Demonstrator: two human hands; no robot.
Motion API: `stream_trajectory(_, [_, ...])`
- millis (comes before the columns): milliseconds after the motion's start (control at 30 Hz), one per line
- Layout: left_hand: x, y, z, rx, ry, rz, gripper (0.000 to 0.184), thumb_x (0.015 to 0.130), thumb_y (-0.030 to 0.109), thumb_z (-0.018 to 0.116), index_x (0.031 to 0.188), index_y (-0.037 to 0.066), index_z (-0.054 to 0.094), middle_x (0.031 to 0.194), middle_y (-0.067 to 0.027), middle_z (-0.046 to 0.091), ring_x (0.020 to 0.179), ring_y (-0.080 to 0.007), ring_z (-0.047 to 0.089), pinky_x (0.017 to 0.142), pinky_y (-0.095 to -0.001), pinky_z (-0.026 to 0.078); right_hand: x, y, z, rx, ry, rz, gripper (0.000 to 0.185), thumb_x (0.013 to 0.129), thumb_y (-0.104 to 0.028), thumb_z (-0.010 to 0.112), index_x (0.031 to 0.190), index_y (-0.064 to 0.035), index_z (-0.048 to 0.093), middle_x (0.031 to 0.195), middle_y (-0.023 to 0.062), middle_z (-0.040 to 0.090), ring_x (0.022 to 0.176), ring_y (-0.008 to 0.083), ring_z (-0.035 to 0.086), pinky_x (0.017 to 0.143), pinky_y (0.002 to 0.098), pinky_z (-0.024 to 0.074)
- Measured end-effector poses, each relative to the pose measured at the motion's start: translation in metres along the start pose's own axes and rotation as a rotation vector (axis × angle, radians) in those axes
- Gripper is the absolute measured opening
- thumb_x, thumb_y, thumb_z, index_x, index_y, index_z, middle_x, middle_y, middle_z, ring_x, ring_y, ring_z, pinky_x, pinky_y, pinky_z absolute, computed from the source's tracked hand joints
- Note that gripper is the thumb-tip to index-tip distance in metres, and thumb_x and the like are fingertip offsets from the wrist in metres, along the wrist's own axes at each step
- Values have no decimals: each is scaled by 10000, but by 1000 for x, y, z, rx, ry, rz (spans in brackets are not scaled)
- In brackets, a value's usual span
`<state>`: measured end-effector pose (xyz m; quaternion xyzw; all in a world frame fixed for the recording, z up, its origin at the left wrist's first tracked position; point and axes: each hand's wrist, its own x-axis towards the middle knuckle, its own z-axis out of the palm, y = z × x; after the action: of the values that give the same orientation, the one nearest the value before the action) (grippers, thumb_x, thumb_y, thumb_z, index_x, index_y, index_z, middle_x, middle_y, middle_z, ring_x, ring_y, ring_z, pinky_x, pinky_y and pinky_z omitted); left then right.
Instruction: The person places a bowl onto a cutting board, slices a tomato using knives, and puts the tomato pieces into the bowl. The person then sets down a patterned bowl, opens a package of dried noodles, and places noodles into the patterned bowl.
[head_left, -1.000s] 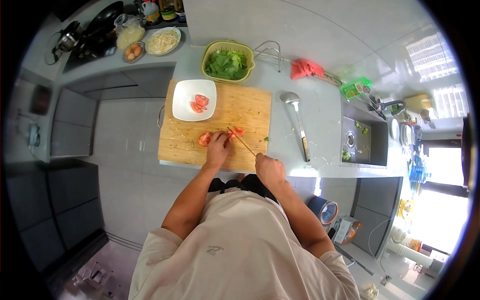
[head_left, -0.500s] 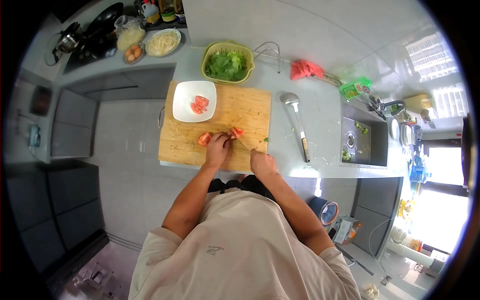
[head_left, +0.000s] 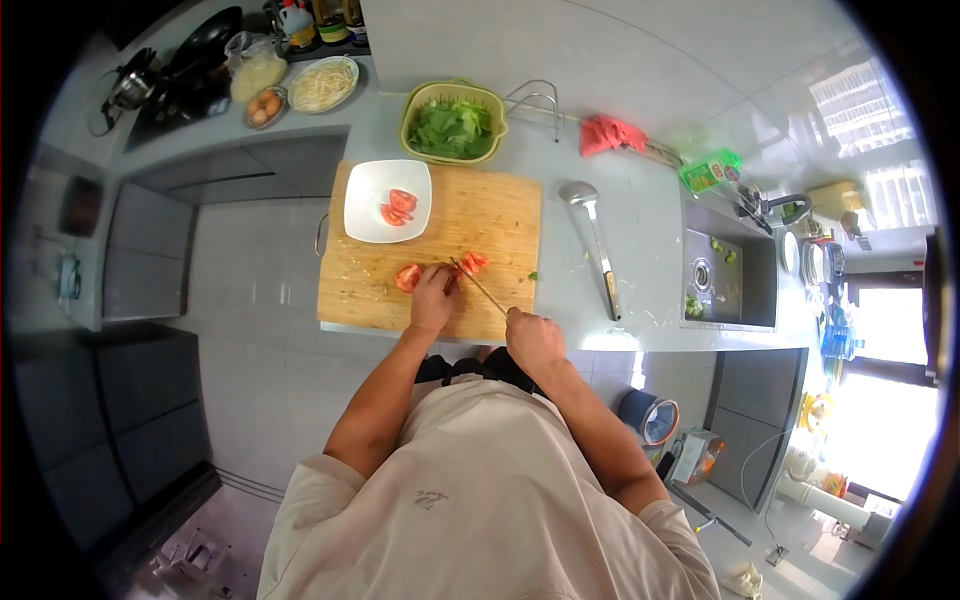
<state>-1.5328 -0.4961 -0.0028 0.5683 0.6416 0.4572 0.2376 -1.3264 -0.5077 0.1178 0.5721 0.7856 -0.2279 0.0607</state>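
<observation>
On the wooden cutting board [head_left: 480, 215], my left hand [head_left: 434, 300] has its fingers bent and closed over a piece of tomato, mostly hidden beneath them. My right hand [head_left: 536, 340] grips a knife [head_left: 484, 288] by its handle near the board's front edge. Its blade points up and left, with the tip just right of my left fingers. Cut tomato slices [head_left: 473, 262] lie along the blade's far side. A larger tomato chunk [head_left: 407, 277] rests left of my left hand. Behind it, a white square bowl [head_left: 356, 215] holds several tomato slices.
A yellow-green basket of leafy greens [head_left: 450, 130] stands behind the board. To the right lie a ladle [head_left: 598, 245] and a sink [head_left: 765, 290] with scraps in it. A plate of bean sprouts [head_left: 325, 84] and a bowl of eggs [head_left: 265, 106] sit at the back left.
My right hand has shifted slightly right and toward me, and the knife has turned so more of its blade shows. The slices beside it are spread a little more. My left hand stays nearly in place.
</observation>
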Motion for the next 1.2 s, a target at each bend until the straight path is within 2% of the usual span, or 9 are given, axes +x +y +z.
stream_trajectory(300, [2,-6,0,132,-48,47,233,816,-49,670,1040,7,689,1104,-178,666,965,-403,657,802,-437,556,22,-4,16,-1,-50,-22,122,921,-76,520,969,-11,612,836,267,715,813,466,718,753,551,576])
stream_trajectory(400, [2,-2,-2,126,-58,47,235,813,-41,679,1043,5,682,1101,-183,663,975,-408,651,826,-442,553,24,2,21,-15,-62,-8,153,957,-116,511,984,-10,619,854,258,723,807,463,720,741,548,579])
stream_trajectory(500, [-1,-2,1,58,-37,-8,241,810,-37,681,1049,-4,677,1097,-184,663,996,-405,647,849,-448,548,26,14,25,65,-2,12,206,969,-205,586,931,-12,644,851,251,727,782,465,717,714,549,582])
stream_trajectory(600, [-3,-5,4,-7,-51,-83,366,816,-38,672,1179,3,657,1138,-199,650,1089,-410,620,916,-451,531,15,36,25,253,135,-34,282,956,-261,689,861,2,657,780,190,736,700,353,744,638,471,593])
stream_trajectory(733, [7,13,1,154,-92,3,595,802,-48,675,1382,28,567,1293,-203,583,1195,-415,573,988,-449,505,2,58,30,977,17,323,290,956,-214,746,836,29,644,678,54,655,586,117,644,545,302,549])
stream_trajectory(800, [18,24,-2,247,-185,13,694,789,-57,678,1457,42,518,1358,-198,543,1227,-418,553,1016,-447,494,6,76,48,1135,3,364,280,965,-219,743,860,21,646,698,65,662,578,136,644,551,307,559])
stream_trajectory(1000, [47,24,-5,239,-506,-116,689,787,-51,697,1451,72,559,1358,-178,540,1197,-374,591,974,-429,530,14,80,78,1304,-123,438,259,976,-219,740,920,20,657,750,81,686,621,158,680,578,305,589])
stream_trajectory(1100, [50,18,2,225,-543,-115,647,806,-30,709,1431,74,581,1324,-180,556,1165,-366,610,955,-418,544,17,62,82,1326,-157,420,255,979,-216,736,952,25,656,778,85,693,646,165,698,594,308,604])
stream_trajectory(1200, [43,9,9,259,-374,29,601,807,14,760,1390,47,617,1205,-155,593,1047,-315,662,873,-345,573,20,45,81,1317,-175,407,241,984,-206,726,991,22,650,811,83,695,660,165,699,607,308,606])
